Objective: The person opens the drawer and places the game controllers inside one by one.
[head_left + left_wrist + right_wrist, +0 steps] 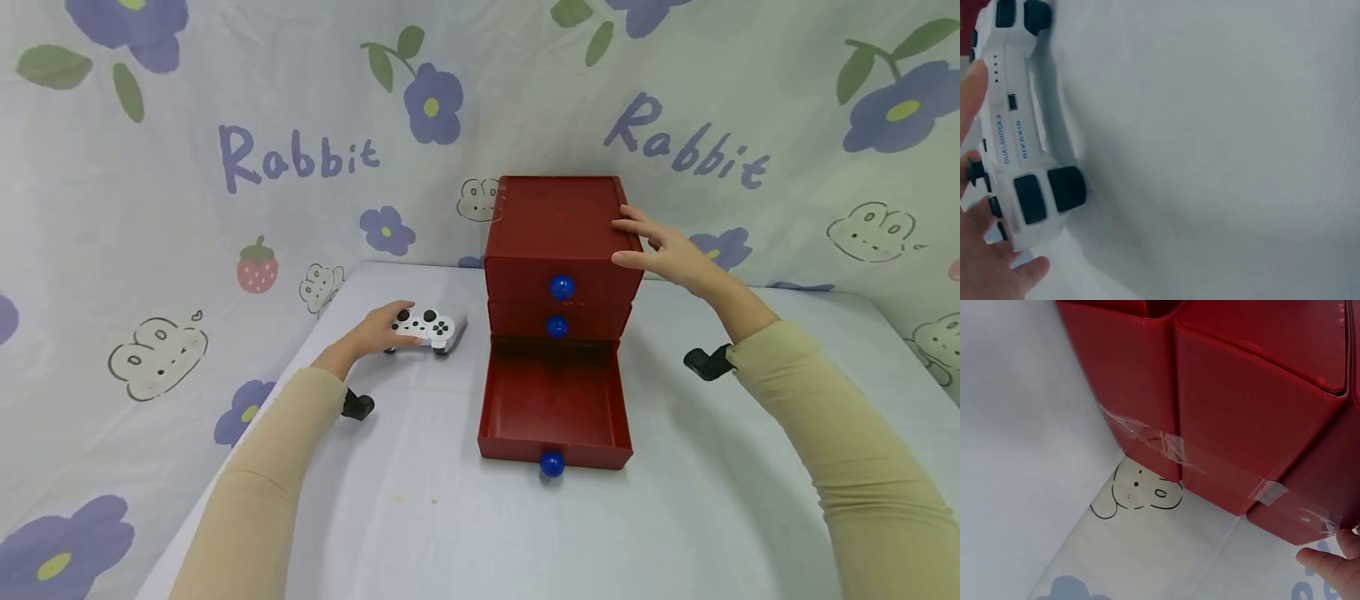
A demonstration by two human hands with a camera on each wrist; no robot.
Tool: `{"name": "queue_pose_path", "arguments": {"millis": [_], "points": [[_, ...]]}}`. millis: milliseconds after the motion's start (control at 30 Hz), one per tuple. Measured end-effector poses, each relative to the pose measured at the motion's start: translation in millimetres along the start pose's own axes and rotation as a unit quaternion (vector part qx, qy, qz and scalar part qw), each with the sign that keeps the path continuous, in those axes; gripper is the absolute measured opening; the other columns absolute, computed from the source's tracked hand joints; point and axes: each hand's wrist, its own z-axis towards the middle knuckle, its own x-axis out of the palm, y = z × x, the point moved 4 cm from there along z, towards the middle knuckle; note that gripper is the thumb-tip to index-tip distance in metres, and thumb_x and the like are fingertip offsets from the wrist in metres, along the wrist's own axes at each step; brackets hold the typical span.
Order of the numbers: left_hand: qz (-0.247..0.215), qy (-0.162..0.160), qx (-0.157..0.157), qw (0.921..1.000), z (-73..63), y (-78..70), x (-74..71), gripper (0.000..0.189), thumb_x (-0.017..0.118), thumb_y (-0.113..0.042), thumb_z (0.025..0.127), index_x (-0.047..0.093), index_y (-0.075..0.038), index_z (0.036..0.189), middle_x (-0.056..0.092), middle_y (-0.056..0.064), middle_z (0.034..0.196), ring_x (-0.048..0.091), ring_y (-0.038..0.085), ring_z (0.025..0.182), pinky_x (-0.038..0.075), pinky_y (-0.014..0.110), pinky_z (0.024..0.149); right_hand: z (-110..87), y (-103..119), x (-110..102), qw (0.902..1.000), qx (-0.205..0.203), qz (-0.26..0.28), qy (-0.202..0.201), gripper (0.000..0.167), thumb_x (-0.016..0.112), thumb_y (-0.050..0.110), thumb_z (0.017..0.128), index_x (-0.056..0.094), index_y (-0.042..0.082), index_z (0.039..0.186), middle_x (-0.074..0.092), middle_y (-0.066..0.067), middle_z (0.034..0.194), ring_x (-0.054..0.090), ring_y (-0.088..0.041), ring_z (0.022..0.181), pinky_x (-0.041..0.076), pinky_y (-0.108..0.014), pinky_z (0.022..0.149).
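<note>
A white game controller (429,327) with black sticks lies on the table to the left of a red drawer cabinet (558,221). My left hand (378,331) grips the controller's left end, thumb on the near side and fingers on the far side. Up close in the left wrist view, the controller (1013,134) shows its black shoulder buttons. My right hand (671,257) rests at the cabinet's upper right edge, its fingers fairly straight. The bottom drawer (555,404) is pulled out and bare inside; the two drawers above it are closed.
Blue ball knobs (562,287) stick out from the drawer fronts. Clear tape (1175,449) runs along the cabinet's side. A white cloth printed with flowers and rabbits (300,83) hangs behind the white table (420,517).
</note>
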Motion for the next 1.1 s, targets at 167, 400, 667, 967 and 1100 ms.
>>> {"name": "queue_pose_path", "arguments": {"millis": [167, 400, 667, 967, 1100], "points": [[0.002, -0.009, -0.001, 1.0, 1.9, 7.0, 3.5, 0.08, 0.073, -0.027, 0.078, 0.03, -0.004, 0.141, 0.03, 0.018, 0.145, 0.023, 0.036, 0.135, 0.017, 0.048, 0.11, 1.1, -1.1, -0.3, 1.0, -0.001, 0.003, 0.0, 0.064, 0.058, 0.03, 0.087, 0.031, 0.015, 0.144, 0.009, 0.007, 0.154, 0.002, -0.02, 0.141, 0.009, -0.055, 0.109], [-0.002, -0.011, -0.042, 0.999, 3.2, 14.5, 5.3, 0.081, 0.075, -0.029, 0.076, 0.03, -0.01, 0.141, 0.029, 0.02, 0.145, 0.023, 0.039, 0.134, 0.018, 0.053, 0.108, 1.1, -1.7, -0.5, 1.0, -0.005, 0.001, -0.003, 0.063, 0.057, 0.029, 0.087, 0.032, 0.014, 0.143, 0.01, 0.006, 0.154, 0.003, -0.022, 0.141, 0.009, -0.056, 0.109], [-0.023, -0.014, -0.068, 0.9973, 3.7, 16.2, 4.9, 0.079, 0.077, -0.027, 0.074, 0.034, -0.011, 0.139, 0.028, 0.02, 0.145, 0.023, 0.039, 0.134, 0.019, 0.054, 0.107, 1.1, -2.1, -0.2, 1.0, -0.005, 0.0, -0.005, 0.063, 0.058, 0.029, 0.087, 0.033, 0.014, 0.143, 0.01, 0.007, 0.154, 0.003, -0.021, 0.141, 0.009, -0.056, 0.109], [0.013, -0.026, -0.087, 0.9958, 1.2, 10.7, -1.1, 0.077, 0.078, -0.032, 0.071, 0.039, -0.015, 0.136, 0.035, 0.019, 0.142, 0.031, 0.04, 0.129, 0.025, 0.056, 0.103, 1.4, -1.4, -0.9, 1.0, -0.002, 0.003, -0.003, 0.062, 0.058, 0.03, 0.087, 0.034, 0.014, 0.143, 0.01, 0.007, 0.154, 0.004, -0.022, 0.141, 0.009, -0.056, 0.109], [0.038, -0.027, -0.085, 0.9953, -1.9, 3.5, -6.6, 0.078, 0.078, -0.034, 0.07, 0.041, -0.015, 0.135, 0.039, 0.019, 0.14, 0.036, 0.04, 0.126, 0.029, 0.056, 0.1, 1.3, -1.4, -0.9, 1.0, -0.001, 0.004, -0.002, 0.063, 0.058, 0.029, 0.087, 0.034, 0.014, 0.143, 0.01, 0.007, 0.154, 0.004, -0.022, 0.141, 0.01, -0.055, 0.109]]}}
